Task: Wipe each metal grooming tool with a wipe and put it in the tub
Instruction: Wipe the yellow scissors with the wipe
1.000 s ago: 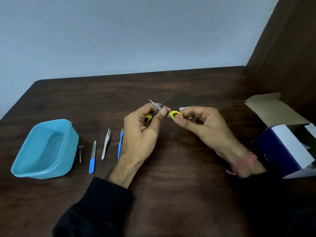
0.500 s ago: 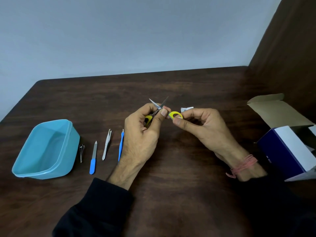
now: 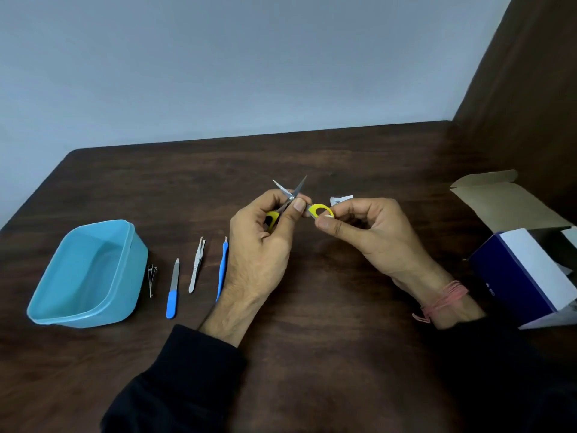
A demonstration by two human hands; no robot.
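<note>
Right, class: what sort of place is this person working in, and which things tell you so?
Probably a plain room at home or in an office, not a salon: a dark wooden table pushed against a bare grey wall, with only a tub, a few loose grooming tools and an opened box.

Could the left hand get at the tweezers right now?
Probably not yet. The left hand grips the scissors, so it is busy. The tweezers lie bare on the table just beside it, with nothing over them.
</note>
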